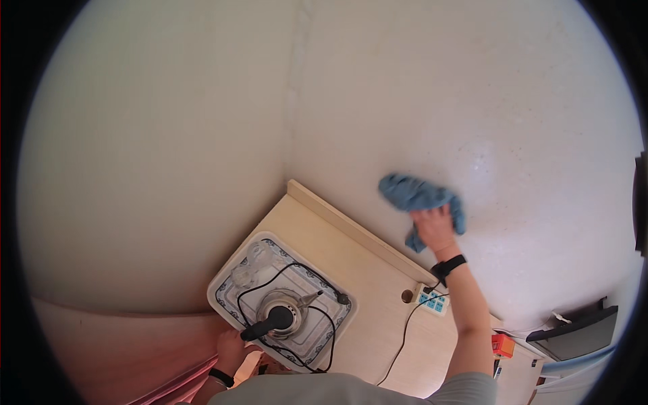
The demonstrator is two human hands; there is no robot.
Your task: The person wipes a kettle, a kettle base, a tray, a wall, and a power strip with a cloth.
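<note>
My right hand (433, 228) is raised against the white wall (472, 101) and presses a crumpled blue cloth (418, 197) flat on it. A black band sits on that wrist. My left hand (231, 349) rests low at the near edge of a patterned tray (226, 280), by the black handle of a steel kettle (282, 313). Its fingers curl at the tray's rim; whether they grip it is unclear. A black cord loops round the kettle on the tray.
The tray lies on a light wooden table (364, 270) pushed into the wall corner. A white power strip with blue sockets (432, 300) sits near the table's back edge. A dark monitor (574, 334) and an orange box (502, 345) stand at the right. Pink fabric (121, 351) lies lower left.
</note>
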